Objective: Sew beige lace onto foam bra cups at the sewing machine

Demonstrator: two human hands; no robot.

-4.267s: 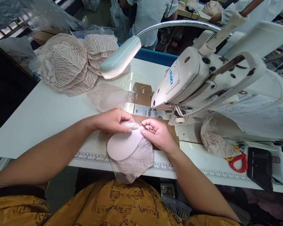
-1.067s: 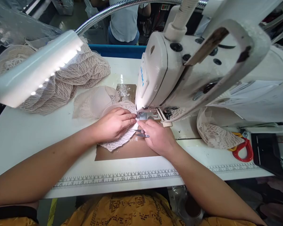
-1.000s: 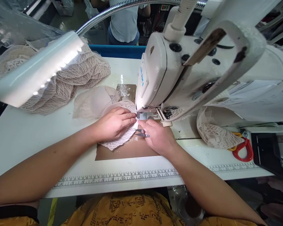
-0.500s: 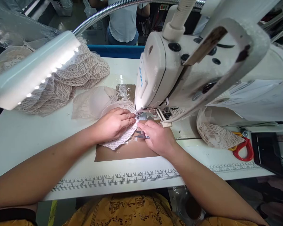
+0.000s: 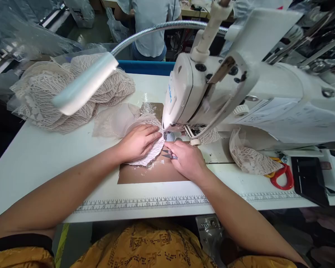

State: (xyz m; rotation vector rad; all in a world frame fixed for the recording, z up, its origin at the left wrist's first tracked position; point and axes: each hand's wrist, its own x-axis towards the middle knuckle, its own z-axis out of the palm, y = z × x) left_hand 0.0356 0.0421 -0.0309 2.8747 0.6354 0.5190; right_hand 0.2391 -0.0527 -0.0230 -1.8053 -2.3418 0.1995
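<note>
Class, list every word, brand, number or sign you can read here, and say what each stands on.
"JUKI": seen at a slant, on the sewing machine.
"9", "10", "12", among other numbers: on the ruler scale.
Too small or blurred to read: writing on the papers; marks on the plastic bag.

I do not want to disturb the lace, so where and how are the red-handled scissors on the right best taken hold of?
Probably by the red loop, from the front table edge, with the nearer right hand, after it puts down the snips. The loop lies uncovered, towards that edge, while the lace piece partly covers the yellow part.
</note>
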